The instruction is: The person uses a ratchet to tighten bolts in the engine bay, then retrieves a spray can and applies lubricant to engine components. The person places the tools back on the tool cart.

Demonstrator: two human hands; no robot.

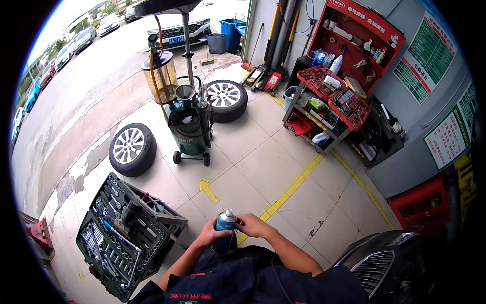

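Observation:
A blue spray can (226, 224) with a white nozzle stands upright in front of my body. My left hand (209, 234) is wrapped round its middle from the left. Close against the can's upper right side is my right hand (251, 226), its fingers curled together. Whatever those fingers pinch, if anything, is too small to make out. The can's lower part shows dark against my dark blue clothing.
At left, an open socket-and-wrench case (114, 248) lies on a stand. Beyond are two wheels (132, 148) and a green wheeled oil drainer (190, 134). A tool cart (324, 114) stands far right; a dark car's front (377, 268) is near right.

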